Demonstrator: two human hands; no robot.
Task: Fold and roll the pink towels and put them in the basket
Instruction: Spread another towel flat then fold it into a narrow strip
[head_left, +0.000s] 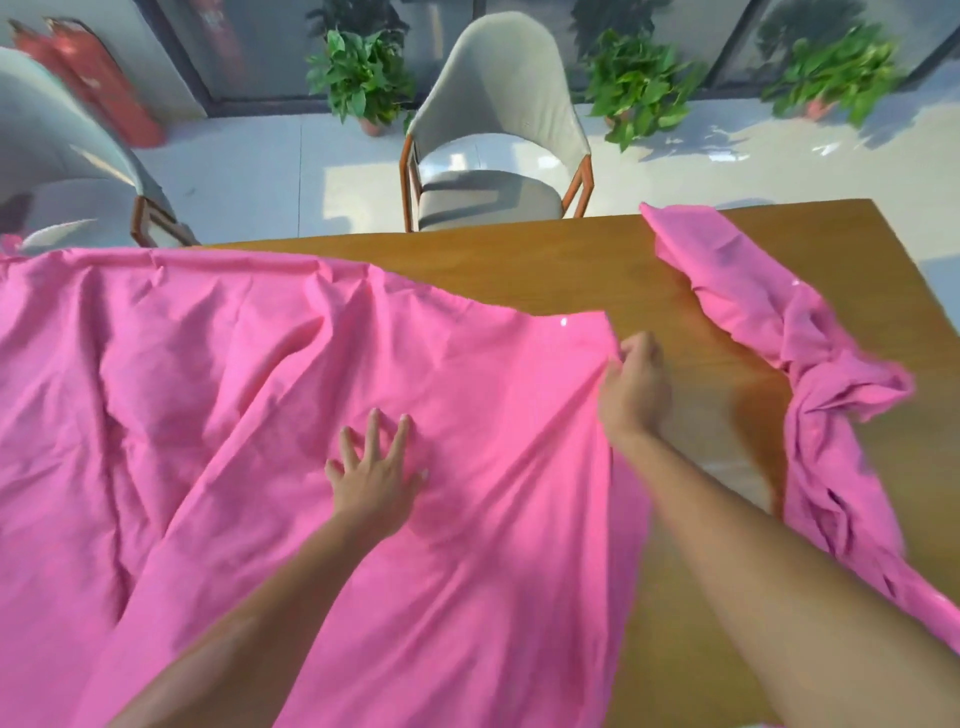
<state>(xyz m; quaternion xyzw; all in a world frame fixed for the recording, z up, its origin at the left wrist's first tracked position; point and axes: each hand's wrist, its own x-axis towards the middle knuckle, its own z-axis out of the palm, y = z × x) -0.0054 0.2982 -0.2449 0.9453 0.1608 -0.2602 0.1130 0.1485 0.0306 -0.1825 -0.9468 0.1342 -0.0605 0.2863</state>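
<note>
Currently, item 1: large pink towel (260, 415), spread w/ wrinkles over wooden table (519, 265), covering 7 to 11 o'clock and centre, near edge running off the bottom of view. Item 2: second pink towel (831, 405), bunched in a crumpled strip from 1 to 4 o'clock, apart from item 1, bare tabletop between. Left hand (376, 467): flat, fingers splayed, pressing item 1 down at approx centre. Right hand (634, 387): fingers curled, pinching item 1's right edge just below its far-right corner, fabric pulled taut btwn the two hands. Basket: not in view. Surroundings: grey chair (498, 135) at 12 o'clock beyond table, another chair (62, 156) at 10, potted plants (363, 78) along far window, red cylinders (88, 73) at 11, prob. extinguishers. Step, by judgement: smoothing/squaring item 1 ahead of first fold; nothing folded or rolled yet. Next move prob. needs: creases at left flattened, then right edge carried over toward 9 o'clock w/ corners matched, left hand anchoring so cloth doesn't drag.
</note>
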